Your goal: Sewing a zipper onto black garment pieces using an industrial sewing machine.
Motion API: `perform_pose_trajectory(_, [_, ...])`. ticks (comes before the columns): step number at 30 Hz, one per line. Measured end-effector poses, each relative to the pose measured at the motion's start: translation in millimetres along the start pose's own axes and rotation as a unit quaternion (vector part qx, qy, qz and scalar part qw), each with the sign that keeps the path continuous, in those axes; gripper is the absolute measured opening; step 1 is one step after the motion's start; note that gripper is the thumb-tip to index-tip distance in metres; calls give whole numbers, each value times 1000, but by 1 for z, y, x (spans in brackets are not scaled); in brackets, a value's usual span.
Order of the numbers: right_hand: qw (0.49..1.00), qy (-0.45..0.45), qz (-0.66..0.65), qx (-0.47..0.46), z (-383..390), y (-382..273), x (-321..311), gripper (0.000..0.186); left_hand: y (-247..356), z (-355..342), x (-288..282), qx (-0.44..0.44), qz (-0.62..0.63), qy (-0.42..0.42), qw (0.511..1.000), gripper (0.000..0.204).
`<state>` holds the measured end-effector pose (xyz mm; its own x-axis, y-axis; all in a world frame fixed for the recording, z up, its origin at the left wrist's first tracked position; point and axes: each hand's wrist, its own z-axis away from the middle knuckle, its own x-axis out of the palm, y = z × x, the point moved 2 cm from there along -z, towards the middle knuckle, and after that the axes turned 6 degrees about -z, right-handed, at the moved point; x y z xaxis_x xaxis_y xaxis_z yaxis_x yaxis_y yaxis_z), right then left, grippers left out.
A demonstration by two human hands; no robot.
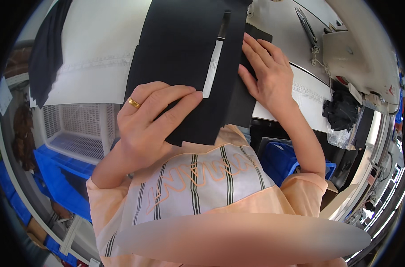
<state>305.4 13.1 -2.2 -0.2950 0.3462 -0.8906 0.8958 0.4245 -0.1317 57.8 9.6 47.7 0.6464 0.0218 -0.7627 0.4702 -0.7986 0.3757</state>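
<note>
My left hand [151, 118], with a gold ring, is closed on the lower left of a black fabric piece [175, 44]; its fingertips rest just left of a long narrow slot. A white strip [211, 73] shows through the slot's lower part. My right hand [269, 75] lies along the right side of the piece, thumb apart from the fingers, fingertips on the dark material [239, 107] there. The pieces stretch from the white worktop over its front edge toward my body.
Dark cloth [49, 49] drapes over the white worktop [95, 31] at left. Below are a white mesh basket [75, 129] and blue bins [278, 158]. At right are metal snips [307, 29], a sewing machine [351, 53] and a black bundle [340, 111].
</note>
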Motion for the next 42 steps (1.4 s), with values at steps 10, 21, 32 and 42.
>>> perform_pose_trajectory(10, [1000, -17, 22, -13, -32, 9, 19, 38, 1, 14, 15, -21, 6, -66, 998, 43])
perform_pose_trajectory(21, [1000, -3, -6, -19, -30, 10, 18, 41, 1, 35, 39, -31, -13, -36, 999, 40])
perform_pose_trajectory(32, [1000, -12, -16, -2, -28, 4, 15, 34, 4, 34, 38, -47, -10, -18, 999, 27])
perform_pose_trajectory(42, [1000, -21, -8, 9, -25, 1, 13, 41, 5, 36, 40, -52, -9, -26, 998, 28])
